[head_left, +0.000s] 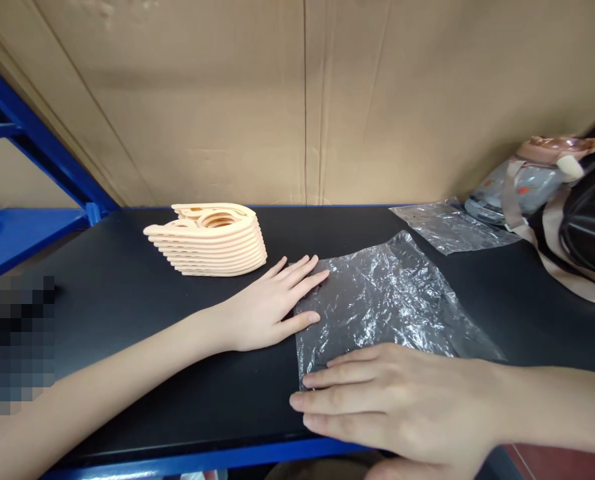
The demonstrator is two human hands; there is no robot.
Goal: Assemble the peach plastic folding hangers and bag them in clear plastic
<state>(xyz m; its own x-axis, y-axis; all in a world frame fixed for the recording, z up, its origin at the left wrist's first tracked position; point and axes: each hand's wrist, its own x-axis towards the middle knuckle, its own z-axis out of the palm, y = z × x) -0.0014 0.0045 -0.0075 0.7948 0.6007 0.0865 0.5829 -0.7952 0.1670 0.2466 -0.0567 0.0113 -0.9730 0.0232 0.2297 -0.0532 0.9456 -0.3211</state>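
A clear, crinkled plastic bag lies flat on the black tabletop. My left hand rests palm down with fingers spread, its fingertips at the bag's left edge. My right hand lies over the bag's near edge, fingers stretched out and pointing left. Neither hand grips anything. Just behind my left hand sits a neat stack of several peach-coloured plastic hangers.
A second clear bag lies at the back right, beside a tilted water bottle with a strap and a dark bag. Cardboard stands behind the table; a blue metal frame is at left.
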